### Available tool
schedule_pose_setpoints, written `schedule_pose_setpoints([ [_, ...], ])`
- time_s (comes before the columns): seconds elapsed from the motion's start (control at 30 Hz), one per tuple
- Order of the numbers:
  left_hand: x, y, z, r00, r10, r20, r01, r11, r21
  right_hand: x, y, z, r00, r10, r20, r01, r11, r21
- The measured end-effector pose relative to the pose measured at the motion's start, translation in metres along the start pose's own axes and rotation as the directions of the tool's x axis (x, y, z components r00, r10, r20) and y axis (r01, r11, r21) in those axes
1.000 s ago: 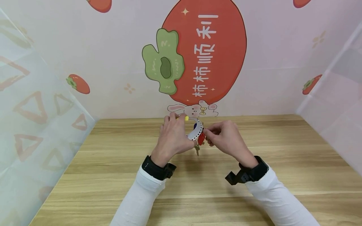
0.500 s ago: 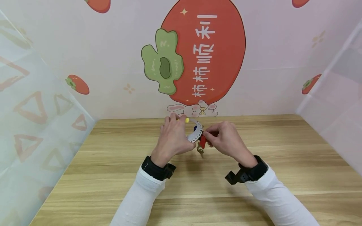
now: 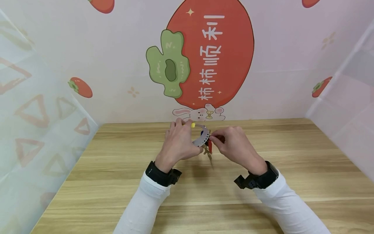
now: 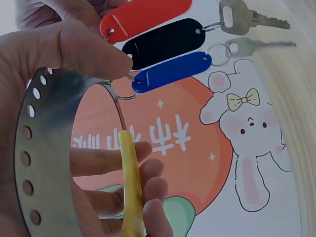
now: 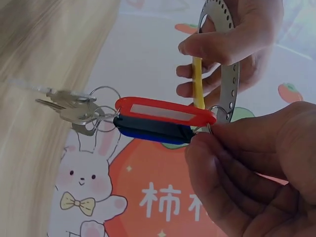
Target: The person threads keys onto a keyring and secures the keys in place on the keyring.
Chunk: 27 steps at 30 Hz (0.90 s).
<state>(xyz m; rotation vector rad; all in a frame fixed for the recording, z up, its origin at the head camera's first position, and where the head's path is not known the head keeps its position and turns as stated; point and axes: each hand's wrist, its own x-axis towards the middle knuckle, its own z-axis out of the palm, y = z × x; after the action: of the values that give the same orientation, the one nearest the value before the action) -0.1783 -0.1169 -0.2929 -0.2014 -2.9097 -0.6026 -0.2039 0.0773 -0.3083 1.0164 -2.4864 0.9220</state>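
Note:
My left hand [image 3: 176, 141] holds a curved metal key holder [image 4: 47, 143] with a row of holes along its edge and a yellow-covered bar [image 4: 130, 182]. Fingers curl about the yellow bar while the thumb presses the metal near its end. Close by on the right, my right hand [image 3: 235, 144] pinches the small split ring at the end of a red key tag [image 5: 165, 110], right at the metal edge. A black key tag [image 4: 165, 44] and a blue key tag [image 4: 173, 73] hang beside it from rings at the holder. Keys [image 5: 79, 112] dangle from the tags' other ends.
Both hands are above a wood-grain table [image 3: 193, 201]. Behind it stands a backdrop [image 3: 117, 48] printed with a large red persimmon and a rabbit. Pale side panels [image 3: 43, 136] rise at left and right. A black strap with a camera [image 3: 163, 174] sits on each wrist.
The red tag has turned from facing the head camera to nearly edge-on, and the hanging keys have swung slightly right and down. Both hands stay almost in place, holding on.

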Motion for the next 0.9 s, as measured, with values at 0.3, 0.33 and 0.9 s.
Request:
schedule_pose_setpoints([
  [0.3, 0.001, -0.001, 0.0, 1.0, -0.008, 0.014, 0.008, 1.0, -0.007, 0.0, -0.002, -0.001, 0.999, -0.043, -0.027, 0.042, 0.999, -0.025],
  [0.33, 0.001, -0.002, 0.0, 1.0, -0.008, 0.013, 0.008, 1.0, -0.007, 0.0, -0.002, -0.001, 0.999, -0.043, -0.028, 0.042, 0.999, -0.023],
  [0.9, 0.001, -0.003, -0.004, 1.0, -0.02, -0.005, 0.02, 1.0, -0.006, 0.001, 0.008, -0.014, 0.999, 0.023, 0.035, -0.022, 0.999, -0.03],
])
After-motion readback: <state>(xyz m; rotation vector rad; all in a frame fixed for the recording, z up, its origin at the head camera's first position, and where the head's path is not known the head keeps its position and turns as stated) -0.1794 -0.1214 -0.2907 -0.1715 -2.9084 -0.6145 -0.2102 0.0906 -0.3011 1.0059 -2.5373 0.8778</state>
